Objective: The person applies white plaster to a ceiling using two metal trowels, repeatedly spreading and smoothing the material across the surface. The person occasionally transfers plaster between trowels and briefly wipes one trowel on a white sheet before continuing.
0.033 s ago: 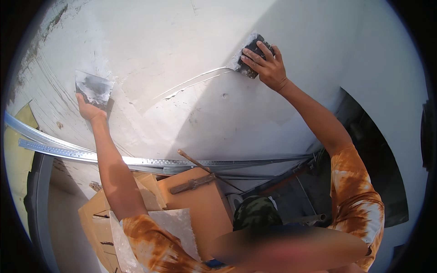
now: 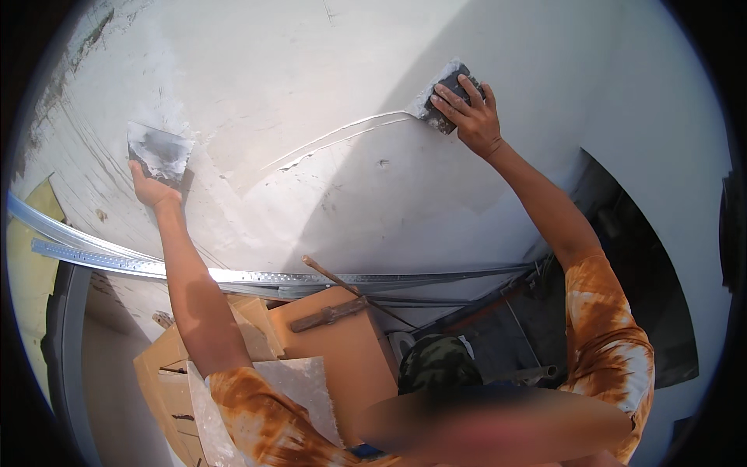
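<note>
My left hand (image 2: 154, 187) grips a metal plastering blade (image 2: 158, 156) smeared with pale filler, held at the left of the white wall (image 2: 257, 70). My right hand (image 2: 475, 117) is closed on a dark putty knife (image 2: 450, 82), its fingers spread over the back of the blade, whose white-coated edge lies against the wall at the upper right. A thin double ridge of filler (image 2: 334, 136) curves from that knife down toward the middle of the wall.
Long perforated metal channels (image 2: 85, 253) run across below the wall. Beneath them are cardboard (image 2: 323, 350), a pale torn board (image 2: 303, 389), a stick with a crosspiece (image 2: 327, 315) and camouflage fabric (image 2: 436, 362). A dark recess (image 2: 638, 288) is at the right, beside another white wall (image 2: 661, 117).
My right hand and its putty knife have moved a little to the right, and the filler line now reaches further right. My left hand looks unmoved.
</note>
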Motion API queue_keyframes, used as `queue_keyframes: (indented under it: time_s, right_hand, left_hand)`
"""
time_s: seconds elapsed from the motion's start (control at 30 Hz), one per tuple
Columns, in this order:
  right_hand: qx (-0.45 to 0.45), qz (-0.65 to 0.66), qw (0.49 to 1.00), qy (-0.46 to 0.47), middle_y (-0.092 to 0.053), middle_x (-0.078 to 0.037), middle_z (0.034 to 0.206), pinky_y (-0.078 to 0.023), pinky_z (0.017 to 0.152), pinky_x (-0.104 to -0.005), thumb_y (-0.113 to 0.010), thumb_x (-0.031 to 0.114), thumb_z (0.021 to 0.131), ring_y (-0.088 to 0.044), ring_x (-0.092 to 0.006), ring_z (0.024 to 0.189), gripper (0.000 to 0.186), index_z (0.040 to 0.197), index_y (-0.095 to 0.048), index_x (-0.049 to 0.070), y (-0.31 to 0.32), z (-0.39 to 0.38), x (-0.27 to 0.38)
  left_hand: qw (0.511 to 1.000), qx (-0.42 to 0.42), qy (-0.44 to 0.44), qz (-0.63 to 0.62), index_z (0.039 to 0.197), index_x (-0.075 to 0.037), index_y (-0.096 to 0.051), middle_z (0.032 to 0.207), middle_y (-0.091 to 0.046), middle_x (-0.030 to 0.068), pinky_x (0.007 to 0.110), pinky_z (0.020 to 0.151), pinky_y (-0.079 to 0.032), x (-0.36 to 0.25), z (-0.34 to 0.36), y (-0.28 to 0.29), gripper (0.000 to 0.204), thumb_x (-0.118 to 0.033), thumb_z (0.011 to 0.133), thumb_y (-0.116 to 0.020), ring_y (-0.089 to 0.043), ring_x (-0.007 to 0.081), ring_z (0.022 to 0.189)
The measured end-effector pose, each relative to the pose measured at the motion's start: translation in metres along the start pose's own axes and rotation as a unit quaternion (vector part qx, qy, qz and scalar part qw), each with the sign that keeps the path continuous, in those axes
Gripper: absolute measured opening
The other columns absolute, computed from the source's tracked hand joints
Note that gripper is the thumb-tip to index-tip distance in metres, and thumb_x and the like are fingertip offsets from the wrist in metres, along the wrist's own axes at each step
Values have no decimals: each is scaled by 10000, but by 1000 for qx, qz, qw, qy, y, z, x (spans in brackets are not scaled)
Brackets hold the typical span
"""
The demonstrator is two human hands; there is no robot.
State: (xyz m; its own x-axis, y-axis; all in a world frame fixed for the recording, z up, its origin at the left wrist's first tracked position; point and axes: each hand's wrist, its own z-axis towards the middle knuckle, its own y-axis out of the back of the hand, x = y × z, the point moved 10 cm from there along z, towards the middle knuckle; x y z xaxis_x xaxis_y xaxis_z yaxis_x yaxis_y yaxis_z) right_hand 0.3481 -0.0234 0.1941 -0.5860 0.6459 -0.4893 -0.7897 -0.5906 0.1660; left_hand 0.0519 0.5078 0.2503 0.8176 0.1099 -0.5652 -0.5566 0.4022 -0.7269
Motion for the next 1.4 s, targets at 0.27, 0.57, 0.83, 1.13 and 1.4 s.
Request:
queue_keyframes:
  time_s: [0.27,0.57,0.83,1.13,1.4]
  right_hand:
    - [45,64,995,-65,-621,55,1415,-305,1133,-518,-583,-7,889,-478,-276,1381,461,1248,-701,256,27,-58,3]
    - [-43,186,938,289,-640,86,1356,-262,1204,-470,-580,269,962,-332,-225,1453,298,1212,-741,245,42,199,280]
    - [210,110,952,191,-473,131,1545,-207,1249,-503,-619,189,950,-198,-191,1542,395,1324,-663,309,-3,168,198]
    - [-1,42,945,324,-623,82,1381,-221,1253,-446,-574,371,980,-322,-225,1459,284,1171,-748,255,30,224,313]
    - [31,92,983,153,-497,140,1532,-224,1237,-491,-617,126,941,-289,-212,1513,474,1368,-614,331,-4,136,116]
  left_hand:
    - [999,-2,-36,-8,1434,27,-504,1393,-577,97,393,1064,-441,-5,6,-2,602,-406,1018,-547,-565,261,1256]
    - [998,47,23,-46,1412,-20,-537,1351,-604,97,430,1021,-479,2,3,-11,553,-421,1036,-480,-592,282,1216]
    - [997,54,32,-54,1393,11,-544,1328,-613,106,398,1015,-477,5,7,-7,533,-374,1026,-509,-606,272,1187]
    - [991,69,79,-82,1386,-39,-565,1322,-631,93,448,1005,-494,6,1,-10,515,-404,1031,-489,-618,303,1174]
    - [994,88,64,-24,1489,-63,-452,1421,-575,169,419,1031,-473,2,-3,-13,564,-407,1046,-392,-597,339,1257]
